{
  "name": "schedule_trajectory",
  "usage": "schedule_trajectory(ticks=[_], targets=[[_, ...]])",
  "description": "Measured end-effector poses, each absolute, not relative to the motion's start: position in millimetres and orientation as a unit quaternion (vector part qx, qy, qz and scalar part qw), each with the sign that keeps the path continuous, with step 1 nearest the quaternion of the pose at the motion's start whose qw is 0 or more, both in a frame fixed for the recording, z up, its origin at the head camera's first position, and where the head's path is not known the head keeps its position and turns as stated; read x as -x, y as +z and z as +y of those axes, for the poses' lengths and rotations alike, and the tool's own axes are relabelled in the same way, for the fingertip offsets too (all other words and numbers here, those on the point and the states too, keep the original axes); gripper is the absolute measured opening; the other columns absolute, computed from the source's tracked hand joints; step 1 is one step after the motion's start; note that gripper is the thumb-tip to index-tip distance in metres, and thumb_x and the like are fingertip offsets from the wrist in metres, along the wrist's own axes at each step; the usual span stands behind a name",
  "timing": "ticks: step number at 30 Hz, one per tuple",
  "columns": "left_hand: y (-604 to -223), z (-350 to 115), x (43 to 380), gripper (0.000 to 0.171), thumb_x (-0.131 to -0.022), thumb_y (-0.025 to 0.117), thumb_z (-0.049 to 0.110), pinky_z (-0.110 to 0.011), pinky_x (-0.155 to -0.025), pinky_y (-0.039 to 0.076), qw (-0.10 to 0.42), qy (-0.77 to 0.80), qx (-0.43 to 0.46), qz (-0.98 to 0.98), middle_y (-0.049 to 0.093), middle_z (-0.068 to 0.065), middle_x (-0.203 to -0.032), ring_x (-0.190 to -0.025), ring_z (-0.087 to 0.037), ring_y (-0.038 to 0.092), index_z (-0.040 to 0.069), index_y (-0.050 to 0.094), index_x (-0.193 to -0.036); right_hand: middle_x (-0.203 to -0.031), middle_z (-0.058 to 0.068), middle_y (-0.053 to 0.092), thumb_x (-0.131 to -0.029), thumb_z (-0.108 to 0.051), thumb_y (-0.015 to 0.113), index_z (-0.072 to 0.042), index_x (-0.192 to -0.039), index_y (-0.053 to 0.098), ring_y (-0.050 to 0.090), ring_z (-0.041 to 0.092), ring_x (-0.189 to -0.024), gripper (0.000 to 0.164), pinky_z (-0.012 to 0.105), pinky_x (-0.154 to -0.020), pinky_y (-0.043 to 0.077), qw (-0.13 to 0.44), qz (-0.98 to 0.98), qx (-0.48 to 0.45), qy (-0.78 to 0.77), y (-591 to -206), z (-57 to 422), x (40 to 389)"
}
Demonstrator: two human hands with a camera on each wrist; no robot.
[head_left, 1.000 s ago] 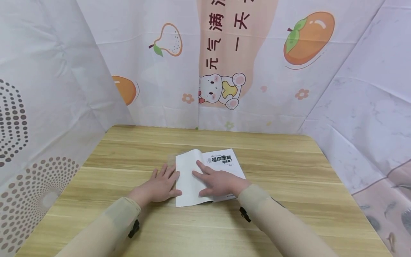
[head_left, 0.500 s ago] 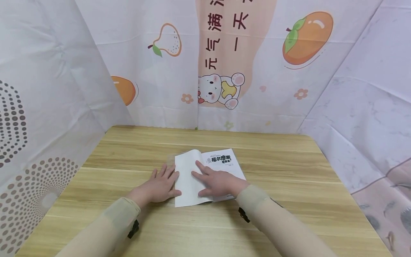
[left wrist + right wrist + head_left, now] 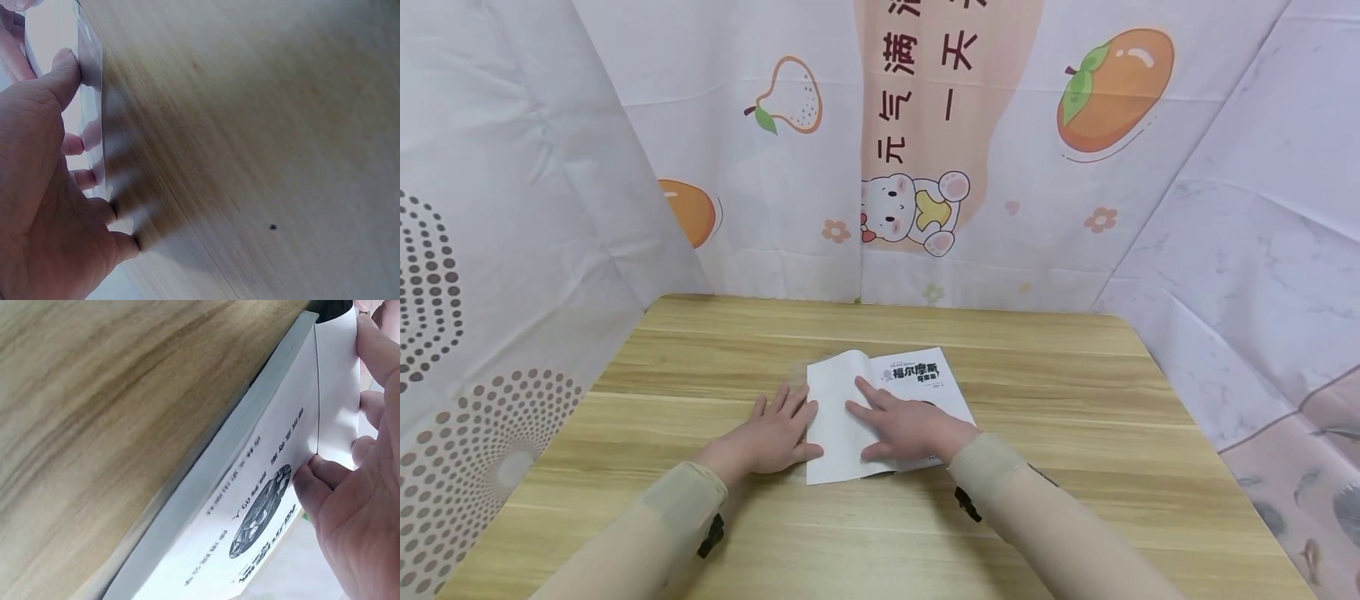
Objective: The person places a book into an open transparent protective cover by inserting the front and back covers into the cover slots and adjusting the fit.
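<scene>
An open book [image 3: 917, 377] lies on the wooden table, its printed title page on the right and a blank white leaf [image 3: 833, 421] on the left. My left hand [image 3: 767, 437] rests at the leaf's left edge, fingers spread, partly over a clear plastic strip [image 3: 92, 62] that sticks out there. Across the fold lies my right hand [image 3: 910, 429], its spread fingers pressing on the blank leaf. In the right wrist view, the title page [image 3: 215, 540] shows an oval dark picture and the book's thick page edge. My right hand hides part of that page in the head view.
The wooden table [image 3: 1045, 392] reaches to a printed white curtain [image 3: 1045, 233] at the back. More cloth hangs on both sides, a dotted one [image 3: 512, 333] on the left. A small dark spot [image 3: 273, 227] marks the wood in the left wrist view.
Both hands and the book keep their places. The head view has drifted only very slightly.
</scene>
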State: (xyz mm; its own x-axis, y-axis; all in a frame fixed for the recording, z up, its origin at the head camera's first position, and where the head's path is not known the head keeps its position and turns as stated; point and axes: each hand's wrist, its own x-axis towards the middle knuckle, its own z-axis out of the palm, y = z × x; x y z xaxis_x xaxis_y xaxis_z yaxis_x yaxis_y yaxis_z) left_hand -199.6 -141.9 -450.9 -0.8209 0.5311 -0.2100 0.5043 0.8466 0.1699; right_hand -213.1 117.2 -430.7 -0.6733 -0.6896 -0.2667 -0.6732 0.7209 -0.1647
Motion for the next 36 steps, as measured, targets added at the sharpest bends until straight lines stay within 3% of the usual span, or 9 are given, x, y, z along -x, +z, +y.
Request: schedule_trajectory(ticks=[20, 36], targets=[[-452.5, -142.7, 199.9, 0.077, -0.095, 0.047, 0.058, -0.072, -0.104, 0.017, 0.124, 0.054, -0.271, 0.953, 0.014, -0.023, -0.157, -0.139, -0.049, 0.008, 0.006, 0.029, -0.148, -0.161, 0.0, -0.007, -0.093, -0.059, 0.052, -0.03, -0.153, 0.017, 0.021, 0.029, -0.142, 0.075, 0.046, -0.098, 0.046, 0.144, 0.919, 0.365, -0.023, -434.6, 115.1, 211.2], [-455.3, -143.3, 200.7, 0.077, -0.095, 0.046, 0.058, -0.071, -0.105, 0.016, 0.13, 0.057, -0.269, 0.953, 0.012, -0.022, -0.157, -0.14, -0.047, 0.006, 0.006, 0.028, -0.148, -0.162, 0.004, -0.003, -0.093, -0.057, 0.052, -0.027, -0.153, 0.021, 0.024, 0.034, -0.14, 0.074, 0.045, -0.091, 0.05, 0.127, 0.918, 0.375, -0.019, -435.7, 115.1, 208.8]])
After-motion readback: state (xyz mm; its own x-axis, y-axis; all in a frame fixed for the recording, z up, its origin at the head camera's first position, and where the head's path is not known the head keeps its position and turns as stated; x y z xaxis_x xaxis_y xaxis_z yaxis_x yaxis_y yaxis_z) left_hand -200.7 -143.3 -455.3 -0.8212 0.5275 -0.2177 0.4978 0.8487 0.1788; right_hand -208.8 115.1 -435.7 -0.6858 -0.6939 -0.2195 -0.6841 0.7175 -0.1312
